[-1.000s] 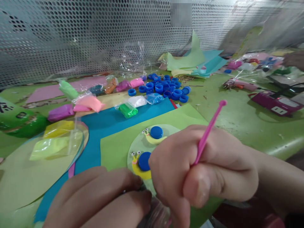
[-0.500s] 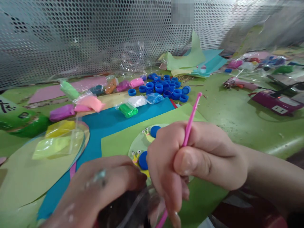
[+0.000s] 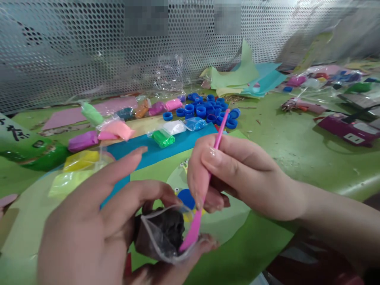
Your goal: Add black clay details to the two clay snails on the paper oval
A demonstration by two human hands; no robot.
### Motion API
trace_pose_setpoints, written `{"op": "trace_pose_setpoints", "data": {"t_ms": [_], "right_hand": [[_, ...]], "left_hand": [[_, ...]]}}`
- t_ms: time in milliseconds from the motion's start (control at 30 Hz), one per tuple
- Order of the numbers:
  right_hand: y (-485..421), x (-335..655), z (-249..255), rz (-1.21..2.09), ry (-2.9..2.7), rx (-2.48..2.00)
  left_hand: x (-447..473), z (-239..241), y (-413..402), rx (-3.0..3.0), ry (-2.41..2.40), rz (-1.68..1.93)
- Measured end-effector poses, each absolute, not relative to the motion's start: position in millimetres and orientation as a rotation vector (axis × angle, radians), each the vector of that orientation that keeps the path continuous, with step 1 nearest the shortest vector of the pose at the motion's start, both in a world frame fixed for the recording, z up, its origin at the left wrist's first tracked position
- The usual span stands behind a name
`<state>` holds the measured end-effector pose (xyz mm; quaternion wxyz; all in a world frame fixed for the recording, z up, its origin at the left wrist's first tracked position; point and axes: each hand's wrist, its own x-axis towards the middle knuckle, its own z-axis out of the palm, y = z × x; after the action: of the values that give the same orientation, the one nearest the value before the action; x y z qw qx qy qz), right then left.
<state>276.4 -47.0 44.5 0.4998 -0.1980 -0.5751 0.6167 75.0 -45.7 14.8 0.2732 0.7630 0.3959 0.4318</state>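
Observation:
My left hand (image 3: 97, 213) is closed around a small clear plastic bag of black modelling clay (image 3: 166, 229), its mouth spread wide toward me. Between the thumb and fingers of my right hand (image 3: 234, 174) is a pink plastic clay tool (image 3: 192, 233); its flat blade reaches into the bag at the clay's right side. Beneath both hands lies a pale green paper round (image 3: 228, 221) on a green sheet (image 3: 148, 168). On the round I see a blue bottle cap (image 3: 186, 198) and googly eyes (image 3: 184, 163), partly covered by my hands.
Several blue bottle caps (image 3: 200, 111) lie in a pile behind. Bagged clay, such as the green pack (image 3: 163, 138) and yellow pack (image 3: 81, 160), is spread left. A green bottle (image 3: 35, 150) lies at the left edge; a purple power strip (image 3: 347, 128) sits right.
The bag of black clay has tilted up, its mouth now facing me. My right hand has swung the tool so its blade is inside the bag. My left index finger has lifted.

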Motion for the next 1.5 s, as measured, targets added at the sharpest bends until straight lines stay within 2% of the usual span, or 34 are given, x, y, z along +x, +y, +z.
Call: {"op": "trace_pose_setpoints", "data": {"t_ms": [233,500,733,900,1133,1500], "right_hand": [[-38,276,38,1.653,-1.110,-0.541],[-38,278,39,1.613,-1.135,-0.532],[-52,272,46,1.213,-1.376,-0.508],[-54,271,43,1.113,-1.496,-0.479],[-52,269,41,1.275,-1.383,-0.486],[-42,273,37,1.487,-1.126,-0.471]], "left_hand": [[81,33,-25,2.759,1.058,1.160],[81,39,-27,2.759,0.939,1.109],[92,29,-34,2.382,0.934,1.260],[92,30,-32,2.378,0.929,1.262],[76,34,-26,2.930,0.976,1.080],[88,34,-34,2.567,0.952,1.198]]}}
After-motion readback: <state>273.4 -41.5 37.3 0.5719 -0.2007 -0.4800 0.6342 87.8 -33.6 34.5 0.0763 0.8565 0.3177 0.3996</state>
